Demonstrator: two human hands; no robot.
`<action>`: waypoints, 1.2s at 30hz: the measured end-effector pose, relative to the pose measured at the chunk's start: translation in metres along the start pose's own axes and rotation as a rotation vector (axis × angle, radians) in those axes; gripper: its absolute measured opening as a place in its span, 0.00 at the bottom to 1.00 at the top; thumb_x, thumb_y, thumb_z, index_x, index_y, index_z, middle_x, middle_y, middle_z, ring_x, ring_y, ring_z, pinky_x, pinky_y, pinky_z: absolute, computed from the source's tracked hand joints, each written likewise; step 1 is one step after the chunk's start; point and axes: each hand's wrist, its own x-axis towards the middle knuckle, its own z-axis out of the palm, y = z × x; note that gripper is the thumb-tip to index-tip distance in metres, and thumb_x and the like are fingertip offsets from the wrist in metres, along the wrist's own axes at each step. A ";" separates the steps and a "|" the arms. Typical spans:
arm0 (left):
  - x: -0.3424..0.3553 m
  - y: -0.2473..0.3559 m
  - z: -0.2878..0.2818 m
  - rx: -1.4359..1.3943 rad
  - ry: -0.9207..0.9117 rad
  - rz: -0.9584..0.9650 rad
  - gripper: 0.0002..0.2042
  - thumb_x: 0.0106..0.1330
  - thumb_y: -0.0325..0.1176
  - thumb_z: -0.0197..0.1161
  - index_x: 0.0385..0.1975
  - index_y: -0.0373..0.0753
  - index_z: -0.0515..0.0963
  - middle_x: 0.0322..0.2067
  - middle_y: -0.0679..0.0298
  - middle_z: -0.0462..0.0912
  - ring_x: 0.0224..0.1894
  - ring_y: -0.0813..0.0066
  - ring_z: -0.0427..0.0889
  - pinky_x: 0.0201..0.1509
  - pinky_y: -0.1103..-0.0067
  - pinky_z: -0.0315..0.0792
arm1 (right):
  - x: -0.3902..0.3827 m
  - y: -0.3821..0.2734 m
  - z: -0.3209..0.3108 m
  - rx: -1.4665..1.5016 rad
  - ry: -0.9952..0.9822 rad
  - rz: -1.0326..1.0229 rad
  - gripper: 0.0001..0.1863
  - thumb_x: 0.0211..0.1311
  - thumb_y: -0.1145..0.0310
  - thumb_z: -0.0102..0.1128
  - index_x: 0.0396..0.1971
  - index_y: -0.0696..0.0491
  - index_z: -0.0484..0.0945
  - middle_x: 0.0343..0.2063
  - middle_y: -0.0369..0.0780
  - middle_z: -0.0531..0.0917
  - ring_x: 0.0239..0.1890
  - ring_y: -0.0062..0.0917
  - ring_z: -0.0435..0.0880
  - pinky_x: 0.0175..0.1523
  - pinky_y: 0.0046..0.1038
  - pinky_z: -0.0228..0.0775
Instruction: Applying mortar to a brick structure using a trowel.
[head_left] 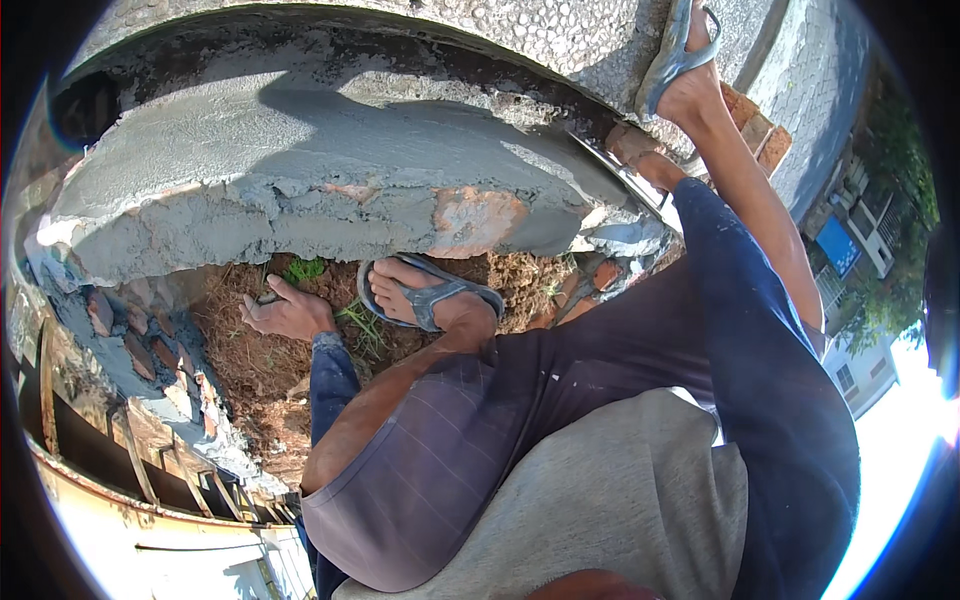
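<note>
My left hand (290, 310) hangs over the soil strip below the wall, palm partly up and fingers apart, with nothing gripped. Beside it are green weeds (303, 270) and my sandalled left foot (420, 290). My right hand (652, 168) reaches to the far right end of the low wall. It closes round a flat, straight-edged trowel (615, 172), whose handle is mostly hidden by the hand. Wet grey mortar (300, 160) coats the curved top of the wall. Along its near side the coat is ragged, and a patch of brick (478, 218) shows through.
My other sandalled foot (685, 70) stands on the pebbled paving (560, 40) beyond the wall. Loose bricks (762, 135) lie near it. A brick and mortar edge (150, 350) runs along the left, with a rusty metal frame (140, 460) below. Brown soil (250, 370) fills the gap.
</note>
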 end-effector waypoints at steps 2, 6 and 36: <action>0.000 0.000 -0.007 -0.018 0.016 -0.002 0.38 0.71 0.61 0.43 0.62 0.26 0.55 0.61 0.44 0.53 0.66 0.47 0.51 0.66 0.54 0.52 | 0.072 0.044 -0.021 0.056 -0.291 0.125 0.26 0.71 0.53 0.41 0.51 0.60 0.76 0.37 0.47 0.82 0.31 0.35 0.81 0.36 0.35 0.72; 0.005 0.008 0.001 -0.001 -0.013 0.022 0.39 0.71 0.61 0.42 0.61 0.25 0.55 0.60 0.44 0.54 0.65 0.48 0.51 0.67 0.54 0.51 | -0.015 0.091 0.005 0.089 -1.140 0.006 0.23 0.72 0.57 0.40 0.53 0.61 0.72 0.29 0.45 0.81 0.19 0.30 0.79 0.22 0.33 0.69; 0.005 0.002 -0.004 0.029 0.019 0.008 0.38 0.70 0.58 0.46 0.61 0.23 0.57 0.60 0.41 0.56 0.66 0.44 0.52 0.68 0.55 0.51 | 0.109 -0.058 -0.056 0.228 -1.185 0.494 0.31 0.72 0.48 0.40 0.38 0.65 0.80 0.29 0.52 0.83 0.26 0.41 0.82 0.40 0.45 0.72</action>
